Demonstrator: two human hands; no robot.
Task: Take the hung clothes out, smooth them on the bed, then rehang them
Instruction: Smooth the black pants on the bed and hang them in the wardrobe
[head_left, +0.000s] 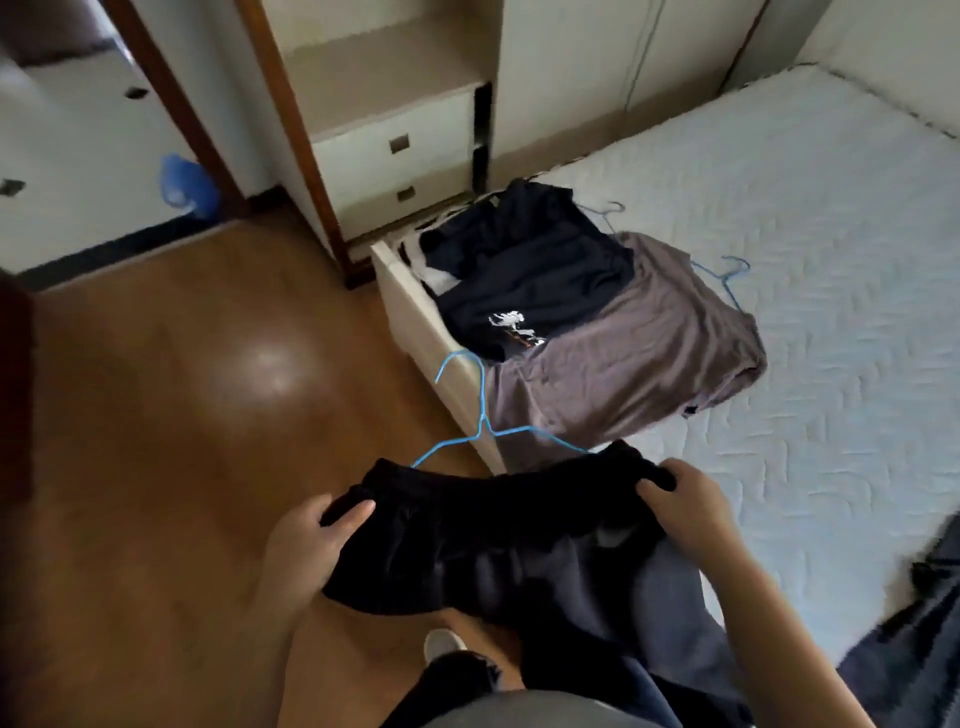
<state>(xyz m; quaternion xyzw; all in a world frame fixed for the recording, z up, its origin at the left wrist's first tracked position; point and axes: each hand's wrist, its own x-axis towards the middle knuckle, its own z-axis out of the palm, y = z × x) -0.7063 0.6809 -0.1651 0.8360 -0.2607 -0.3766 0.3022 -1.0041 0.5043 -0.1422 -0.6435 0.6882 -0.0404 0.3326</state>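
Beside the bed (810, 249), left grip (306, 540) and right grip (685, 512) clutch a black garment (493, 535), half-hiding its hanger (482, 410).

Our tally around the bed (831, 208)
We count three blue hangers: near hanger (483, 405) off its corner, middle hanger (724, 285) and far hanger (605, 215) on it; three plain garments: black garment (493, 540) before it, navy garment (530, 260) and grey garment (623, 353) on it; two hands, left hand (306, 540) and right hand (691, 514); two drawers, upper drawer (363, 150), lower drawer (374, 202), beyond it.
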